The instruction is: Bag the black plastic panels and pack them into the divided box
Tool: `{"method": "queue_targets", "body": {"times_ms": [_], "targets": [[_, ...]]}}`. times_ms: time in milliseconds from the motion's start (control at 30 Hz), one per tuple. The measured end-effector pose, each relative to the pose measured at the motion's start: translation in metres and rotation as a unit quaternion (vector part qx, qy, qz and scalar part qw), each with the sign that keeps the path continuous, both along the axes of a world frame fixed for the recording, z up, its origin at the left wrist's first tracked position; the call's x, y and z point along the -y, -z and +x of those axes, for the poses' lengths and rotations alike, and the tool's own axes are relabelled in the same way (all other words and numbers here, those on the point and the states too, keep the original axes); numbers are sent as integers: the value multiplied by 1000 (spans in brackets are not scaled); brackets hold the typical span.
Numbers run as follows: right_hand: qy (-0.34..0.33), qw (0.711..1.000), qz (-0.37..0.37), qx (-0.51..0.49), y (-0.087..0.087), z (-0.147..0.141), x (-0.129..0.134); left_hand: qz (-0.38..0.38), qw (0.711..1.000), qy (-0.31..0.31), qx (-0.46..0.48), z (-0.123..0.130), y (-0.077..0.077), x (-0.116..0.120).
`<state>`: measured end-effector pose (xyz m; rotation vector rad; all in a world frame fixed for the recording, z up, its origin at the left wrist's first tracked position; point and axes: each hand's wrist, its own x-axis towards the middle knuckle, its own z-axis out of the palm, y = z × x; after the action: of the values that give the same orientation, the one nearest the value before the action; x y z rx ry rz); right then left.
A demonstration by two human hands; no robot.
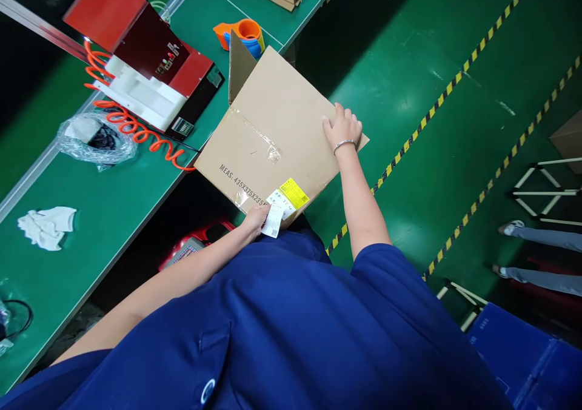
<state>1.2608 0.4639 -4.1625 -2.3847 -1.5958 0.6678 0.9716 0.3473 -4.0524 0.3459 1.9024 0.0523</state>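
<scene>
A brown cardboard box (277,107) is tilted in front of my body, partly over the green table's edge, with one flap raised at its far left. Printed measurements and clear tape show on its surface. My right hand (343,128) is closed around the box's right edge, thumb on the upper face. At the near edge, my left hand (256,219) is closed on the box, its fingertips partly hidden. A white paper slip (273,220) sticks out beside those fingertips; whether they pinch it too is unclear. Close by is a yellow label (294,193) on the box.
On the green table (104,216) are a red-and-black machine (150,58) with a coiled orange hose (136,128), an orange tape dispenser (248,34), a plastic bag (97,137) and white gloves (48,227). Striped tape marks the floor; a person's legs (545,240) show at right.
</scene>
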Motion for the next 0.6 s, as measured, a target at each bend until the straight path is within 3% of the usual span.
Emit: {"method": "queue_targets", "body": {"times_ms": [600], "targets": [[-8,1000,-12,-2,-1,1,1,-16,987,144,-71,2,6,-3]]}}
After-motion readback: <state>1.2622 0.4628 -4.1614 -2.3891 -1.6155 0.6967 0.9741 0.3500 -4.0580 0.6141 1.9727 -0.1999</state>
